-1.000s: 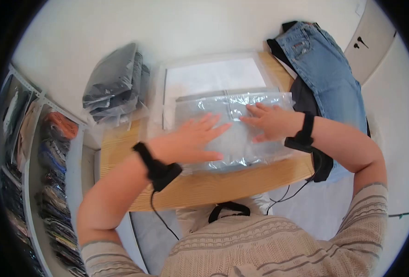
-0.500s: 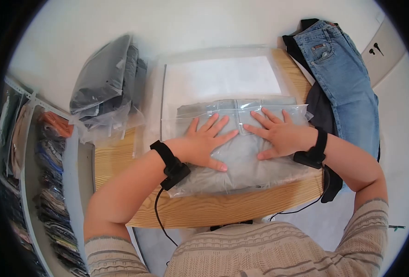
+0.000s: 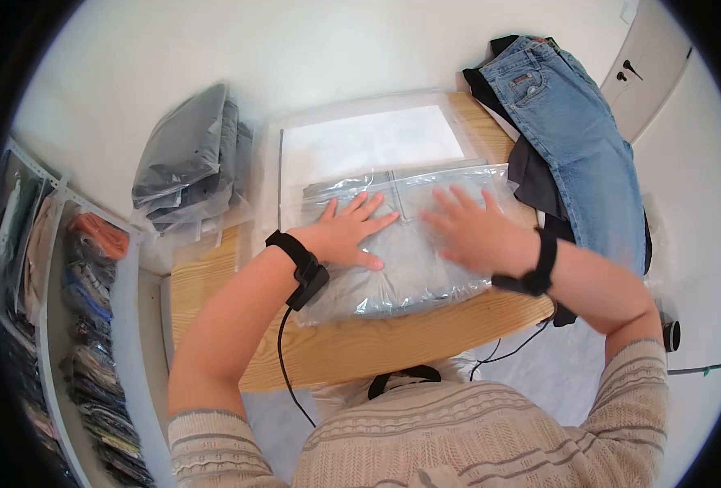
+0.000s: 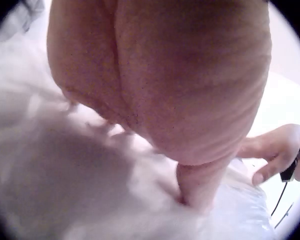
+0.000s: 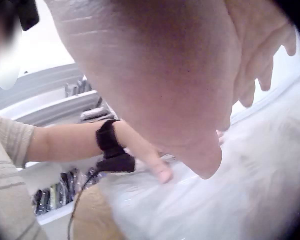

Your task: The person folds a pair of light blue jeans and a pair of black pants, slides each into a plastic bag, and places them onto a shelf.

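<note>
A folded light grey garment in a clear plastic bag [image 3: 393, 285] lies across the near part of the wooden table [image 3: 295, 358]. My left hand [image 3: 346, 232] rests on the bag's left half, fingers spread, palm down; in the left wrist view the thumb [image 4: 200, 185] touches the plastic. My right hand [image 3: 478, 232] is over the right half with fingers spread, blurred in the head view. In the right wrist view the right hand [image 5: 165, 75] has its fingertips slightly above the plastic [image 5: 270, 165]. Neither hand grips anything.
Behind the bag lies a white sheet in clear plastic [image 3: 369, 134]. Bagged dark garments [image 3: 185, 154] are stacked at the back left. Blue jeans [image 3: 572, 130] lie over dark clothes at the right. Shelves with bagged clothes [image 3: 100, 325] stand on the left; cables hang from both wrists.
My hands were blurred a second ago, then both lay spread on the bag. My left hand still rests there, while the right is blurred again and looks lifted slightly.
</note>
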A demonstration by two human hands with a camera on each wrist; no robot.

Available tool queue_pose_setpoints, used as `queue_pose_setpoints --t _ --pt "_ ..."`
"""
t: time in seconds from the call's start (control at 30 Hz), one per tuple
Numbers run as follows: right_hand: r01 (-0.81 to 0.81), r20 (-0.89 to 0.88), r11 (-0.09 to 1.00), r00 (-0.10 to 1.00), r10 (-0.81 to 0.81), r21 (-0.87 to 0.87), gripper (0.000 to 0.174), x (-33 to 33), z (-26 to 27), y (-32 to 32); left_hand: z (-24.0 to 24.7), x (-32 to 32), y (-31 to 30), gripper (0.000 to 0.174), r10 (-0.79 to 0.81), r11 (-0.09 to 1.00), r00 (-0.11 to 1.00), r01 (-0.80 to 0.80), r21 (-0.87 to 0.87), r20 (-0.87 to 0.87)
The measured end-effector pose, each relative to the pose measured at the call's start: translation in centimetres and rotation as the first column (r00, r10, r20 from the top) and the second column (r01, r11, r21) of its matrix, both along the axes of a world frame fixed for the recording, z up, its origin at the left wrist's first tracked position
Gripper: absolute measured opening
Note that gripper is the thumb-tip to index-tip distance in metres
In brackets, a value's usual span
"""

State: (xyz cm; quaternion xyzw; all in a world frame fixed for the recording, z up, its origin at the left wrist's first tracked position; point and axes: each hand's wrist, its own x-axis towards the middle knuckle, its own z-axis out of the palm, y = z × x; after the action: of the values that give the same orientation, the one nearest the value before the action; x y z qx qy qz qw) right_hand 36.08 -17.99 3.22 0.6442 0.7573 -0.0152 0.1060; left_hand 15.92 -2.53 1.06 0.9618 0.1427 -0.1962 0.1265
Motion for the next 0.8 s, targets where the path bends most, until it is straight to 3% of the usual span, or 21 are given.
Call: queue_pose_setpoints --t 0.03,0.13,0.17,0.2,0.23,0.3,0.37,0.5,0.73,0.77,0.8 --pt "-0.07 -0.06 0.997 0.996 0.069 -0.013 0.059 -0.7 0.1 -1.8 0.1 -0.3 -0.2 0.088 0.034 0.999 0.999 -0.035 0.036 0.024" --pt "-0.012 -0.157 1.0 0.987 0.016 0.028 0.057 -2.0 -2.3 -5.9 1.7 -1.9 -3.2 0.082 0.062 0.991 0.996 -0.069 0.112 0.064" --pt "0.067 -0.172 0.991 0.984 -0.046 0.114 0.055 -2.2 -3.6 -6.4 2.5 -2.8 -5.1 0.08 0.064 0.987 0.995 -0.075 0.14 0.078" --pt "0.144 -0.193 0.97 0.975 -0.106 0.196 0.053 -2.3 -4.3 -7.0 3.2 -3.8 -6.4 0.078 0.073 0.995 0.996 -0.077 0.058 0.059" --pt "0.148 -0.193 0.97 0.975 -0.11 0.194 0.053 -2.4 -4.5 -7.4 2.8 -4.5 -7.1 0.078 0.07 0.996 0.996 -0.074 0.057 0.059" --pt "0.301 -0.271 0.915 0.935 -0.228 0.27 0.051 -3.0 -4.8 -7.4 1.4 -5.9 -7.5 0.076 0.121 0.985 0.991 -0.127 0.116 0.057" --pt "0.323 -0.288 0.905 0.926 -0.243 0.275 0.05 -2.7 -5.4 -6.9 -1.5 -6.9 -6.1 0.074 0.126 0.98 0.986 -0.14 0.139 0.106" --pt "0.402 -0.313 0.879 0.895 -0.318 0.257 0.051 -2.2 -5.7 -5.6 -2.9 -7.4 -5.0 0.071 0.181 0.983 0.963 -0.182 -0.011 0.198" --pt "0.432 -0.254 0.844 0.896 -0.363 0.318 0.053 -5.3 -5.9 -4.3 -1.2 -7.1 -4.2 0.066 0.147 0.989 0.978 -0.145 -0.021 0.145" --pt "0.361 -0.327 0.889 0.907 -0.265 0.282 0.054 -6.4 -5.9 -3.9 -0.3 -6.9 -3.7 0.066 0.146 0.989 0.978 -0.146 -0.011 0.147" --pt "0.281 -0.397 0.926 0.903 -0.165 0.253 0.055 -7.0 -5.9 -3.7 0.9 -6.5 -2.8 0.059 0.25 0.954 0.95 -0.21 -0.215 0.185"
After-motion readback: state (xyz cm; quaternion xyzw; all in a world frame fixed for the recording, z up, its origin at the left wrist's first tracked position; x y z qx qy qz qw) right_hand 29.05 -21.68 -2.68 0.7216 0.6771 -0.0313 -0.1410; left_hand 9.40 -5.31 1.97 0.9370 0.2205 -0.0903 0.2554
